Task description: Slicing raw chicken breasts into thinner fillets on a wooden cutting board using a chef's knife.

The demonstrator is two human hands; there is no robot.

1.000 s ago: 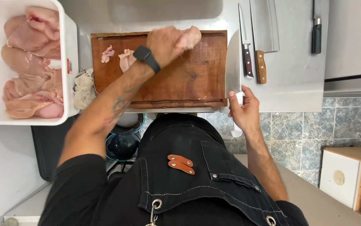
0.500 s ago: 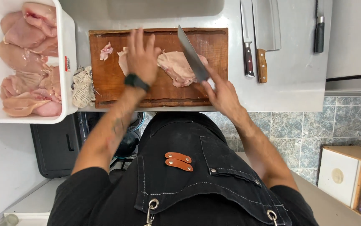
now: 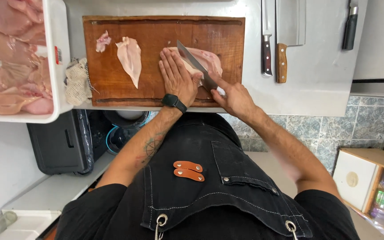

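The raw chicken breast (image 3: pixel 205 60) lies toward the right end of the wooden cutting board (image 3: pixel 112 86), and it is now pinned — the left hand (image 3: pixel 177 76), which half a second ago hovered with fingers spread over the board's middle, has come down flat on top of it, fingers together and pressed onto the meat. The right hand (image 3: pixel 233 95) is closed around the handle of the chef's knife (image 3: pixel 195 64), and the blade, a moment ago raised over the meat, now lies low and angled at the breast's right side, just under the left fingertips; judging from that, a horizontal slice through the breast is beginning. A second earlier the left hand was only carrying the piece to the board and the right hand had no knife. Farther left on the board sit a thin trimmed fillet (image 3: pixel 129 55) and a small scrap (image 3: pixel 102 41) near the far left corner. Off the board's left edge lie a crumpled cloth (image 3: pixel 77 80) and a white tray (image 3: pixel 58 84) of more raw breasts; off its right edge, on the steel counter (image 3: pixel 325 89), rest a narrow knife (image 3: pixel 266 42), a cleaver (image 3: pixel 287 38) and a dark-handled knife (image 3: pixel 350 26).
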